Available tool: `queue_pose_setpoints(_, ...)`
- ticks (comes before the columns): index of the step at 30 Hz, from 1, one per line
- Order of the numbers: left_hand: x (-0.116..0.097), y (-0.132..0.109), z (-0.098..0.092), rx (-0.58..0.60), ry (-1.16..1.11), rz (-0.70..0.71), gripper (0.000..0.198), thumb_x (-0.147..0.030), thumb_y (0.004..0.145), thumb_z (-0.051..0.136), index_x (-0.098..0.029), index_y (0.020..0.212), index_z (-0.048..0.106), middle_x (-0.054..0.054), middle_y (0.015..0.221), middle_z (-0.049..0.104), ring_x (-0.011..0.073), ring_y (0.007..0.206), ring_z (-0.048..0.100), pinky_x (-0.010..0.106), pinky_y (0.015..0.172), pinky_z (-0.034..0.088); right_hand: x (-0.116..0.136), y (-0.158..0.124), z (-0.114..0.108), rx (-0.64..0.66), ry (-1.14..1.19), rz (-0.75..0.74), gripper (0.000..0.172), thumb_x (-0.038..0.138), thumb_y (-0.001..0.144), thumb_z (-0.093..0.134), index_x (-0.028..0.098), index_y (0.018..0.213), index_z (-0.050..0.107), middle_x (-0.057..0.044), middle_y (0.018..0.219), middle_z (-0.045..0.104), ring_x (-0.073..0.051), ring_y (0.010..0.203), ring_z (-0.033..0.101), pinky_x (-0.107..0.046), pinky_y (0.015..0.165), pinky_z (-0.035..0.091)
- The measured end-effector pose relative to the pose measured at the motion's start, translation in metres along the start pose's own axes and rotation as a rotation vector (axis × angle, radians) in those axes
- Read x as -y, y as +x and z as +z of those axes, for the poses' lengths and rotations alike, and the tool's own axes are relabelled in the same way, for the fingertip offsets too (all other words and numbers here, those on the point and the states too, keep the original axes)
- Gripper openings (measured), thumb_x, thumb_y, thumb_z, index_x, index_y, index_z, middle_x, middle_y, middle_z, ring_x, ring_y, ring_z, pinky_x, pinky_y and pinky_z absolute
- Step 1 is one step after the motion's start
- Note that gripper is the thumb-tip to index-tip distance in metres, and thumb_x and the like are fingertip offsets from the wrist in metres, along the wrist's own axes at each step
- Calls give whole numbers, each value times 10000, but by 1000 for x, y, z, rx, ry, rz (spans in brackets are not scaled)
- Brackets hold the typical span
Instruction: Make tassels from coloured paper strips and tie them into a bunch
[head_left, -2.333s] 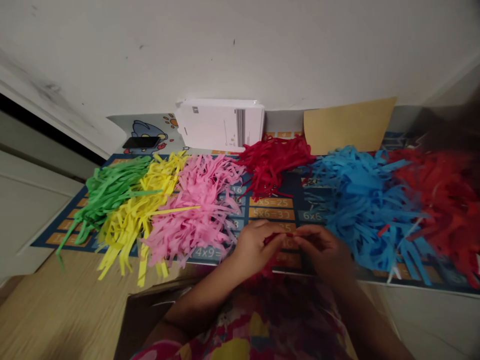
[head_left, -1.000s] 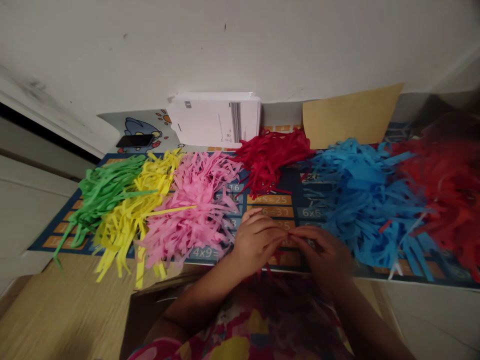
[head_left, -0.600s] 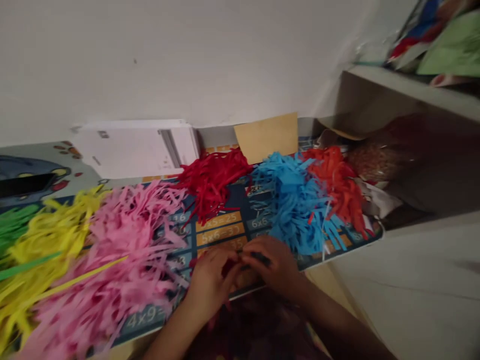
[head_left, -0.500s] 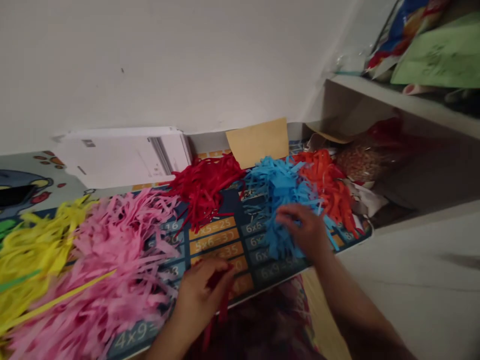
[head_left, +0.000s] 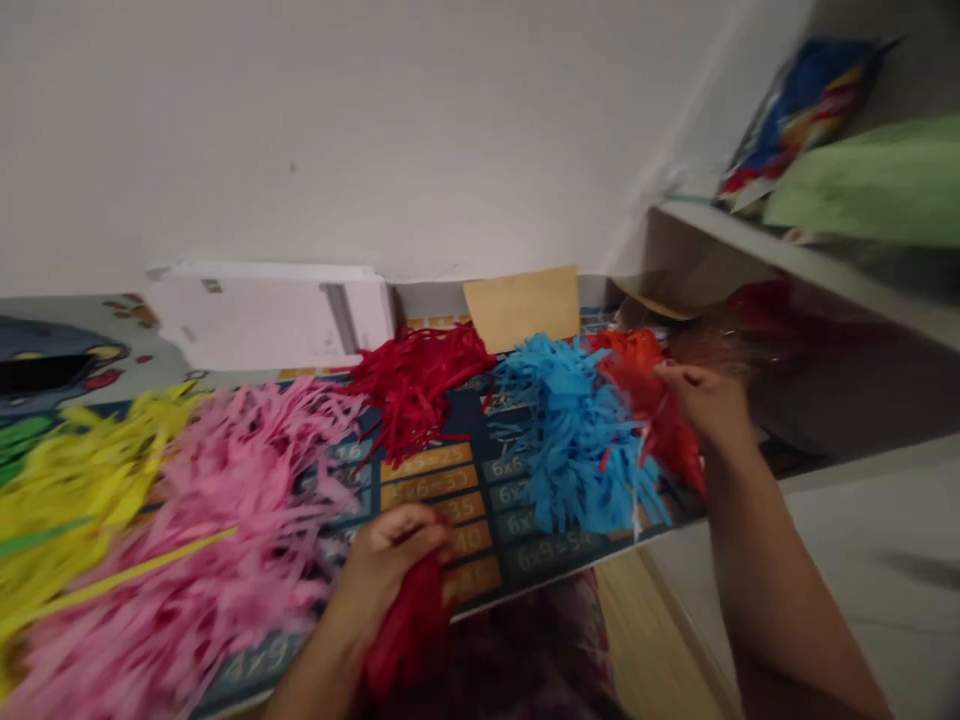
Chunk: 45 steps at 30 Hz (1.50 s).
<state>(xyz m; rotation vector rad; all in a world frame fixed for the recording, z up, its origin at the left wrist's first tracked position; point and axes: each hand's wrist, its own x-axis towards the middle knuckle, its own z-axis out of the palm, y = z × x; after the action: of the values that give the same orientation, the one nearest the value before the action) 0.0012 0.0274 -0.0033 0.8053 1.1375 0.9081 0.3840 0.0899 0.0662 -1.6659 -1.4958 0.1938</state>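
My left hand [head_left: 386, 570] is shut on a bunch of dark red paper strips [head_left: 405, 630] that hang below it at the mat's near edge. My right hand [head_left: 705, 400] is raised at the orange-red paper strips [head_left: 660, 420], its fingers blurred, so any strip in them is hard to make out. Beside those strips lies a heap of blue paper strips [head_left: 577, 440]. A crimson heap [head_left: 416, 395] lies further left, followed by pink strips [head_left: 225, 520] and yellow strips [head_left: 97, 490]. All of them rest on a multiplication-table mat [head_left: 480, 530].
A stack of white papers [head_left: 262, 315] and a tan card [head_left: 521, 305] lean against the white wall. A black phone [head_left: 45, 375] lies on a cartoon mat at far left. A shelf [head_left: 750, 240] with a colourful packet [head_left: 795, 120] stands at right.
The view has swung right. My right hand has moved from the blue strips to the orange-red strips. My left hand has dropped nearer the mat's edge, with the red bunch hanging lower.
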Motion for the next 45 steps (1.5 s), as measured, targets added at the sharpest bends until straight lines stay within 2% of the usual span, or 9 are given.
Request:
queue_pose_setpoints(6, 7, 1, 17, 151, -318, -75, 494, -472, 538, 911, -176, 792, 608, 38, 784, 718, 175, 684, 693, 271, 590, 565, 93, -116, 94, 496, 540, 52, 243, 466, 836, 685, 257, 745, 770, -46, 1011, 731, -223, 918, 691, -345, 810, 560)
queue_pose_setpoints(9, 13, -3, 17, 245, -421, -45, 491, -455, 576, 907, -171, 803, 576, 22, 775, 714, 160, 655, 695, 261, 593, 571, 126, -145, 133, 547, 814, 186, 241, 467, 837, 682, 252, 796, 782, -57, 1175, 684, -233, 1052, 658, -349, 854, 552)
queue_pose_setpoints(12, 15, -10, 6, 344, -420, -15, 459, -436, 629, 888, -152, 788, 563, -6, 638, 682, 123, 516, 654, 217, 538, 533, 133, -144, 152, 537, 1034, 445, 251, 472, 765, 764, 222, 776, 767, -51, 985, 722, -194, 874, 685, -311, 735, 566)
queue_pose_setpoints(21, 22, -25, -25, 234, -103, -26, 399, -447, 663, 862, -112, 776, 676, 26, 646, 710, 119, 562, 660, 221, 601, 516, 110, -86, 135, 400, 1452, 736, 288, 338, 591, 907, 209, 759, 712, 66, 608, 546, -56, 548, 527, -198, 597, 538)
queue_pose_setpoints(25, 20, -19, -20, 142, -184, -70, 476, -462, 557, 911, -110, 807, 710, 15, 622, 700, 118, 516, 638, 225, 548, 515, 114, -98, 128, 372, 1263, 533, 237, 419, 739, 800, 204, 772, 706, 77, 535, 387, -42, 430, 295, -152, 379, 289)
queue_pose_setpoints(31, 9, -13, -14, 29, -400, -89, 459, -388, 490, 951, -122, 769, 701, 15, 710, 713, 123, 577, 653, 253, 571, 572, 123, -140, 128, 549, 570, 150, 327, 487, 929, 551, 238, 988, 755, -34, 741, 657, -191, 747, 625, -290, 660, 493)
queue_pose_setpoints(36, 7, -13, -9, -80, -407, -34, 399, -345, 504, 948, -146, 760, 716, 32, 986, 727, 153, 799, 684, 247, 604, 600, 129, -151, 130, 653, 540, 79, 482, 431, 994, 428, 252, 1438, 482, 1, 764, 645, -172, 702, 622, -307, 699, 496)
queue_pose_setpoints(39, 6, -12, -9, -103, -371, -45, 450, -387, 481, 951, -140, 769, 711, 21, 839, 726, 130, 659, 660, 236, 528, 583, 130, -154, 135, 732, 605, 64, 565, 398, 1007, 413, 231, 1529, 274, 41, 707, 593, -154, 657, 601, -296, 673, 484)
queue_pose_setpoints(45, 7, -8, -11, -46, -370, -83, 509, -406, 458, 957, -129, 744, 639, -4, 633, 684, 100, 522, 615, 202, 494, 545, 129, -159, 141, 730, 569, 53, 524, 375, 1009, 409, 222, 1494, 279, 61, 685, 551, -141, 622, 559, -280, 635, 441)
